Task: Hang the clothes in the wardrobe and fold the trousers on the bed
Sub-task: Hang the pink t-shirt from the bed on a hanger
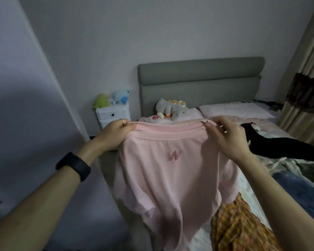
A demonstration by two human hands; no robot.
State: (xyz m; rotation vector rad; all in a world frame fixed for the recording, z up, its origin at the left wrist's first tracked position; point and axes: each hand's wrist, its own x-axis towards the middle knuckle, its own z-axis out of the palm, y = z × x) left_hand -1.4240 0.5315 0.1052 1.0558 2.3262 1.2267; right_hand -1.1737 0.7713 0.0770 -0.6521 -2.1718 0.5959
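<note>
Pink shirt point(170, 178): which way does it run?
— Its long axis is vertical. You hold it up by the top band, the hem drops toward the bottom of the view, and the red logo faces you.
— And the hands?
— Your left hand point(114, 134) grips the band's left end with its fingers curled over it. Your right hand point(227, 138) pinches the right end. The shirt hangs spread below and between them.
— Where is it?
— In the air at the near left side of the bed point(246, 187), in front of a plaid garment point(239, 229) lying there. A black garment point(283, 146) lies beyond your right hand.
</note>
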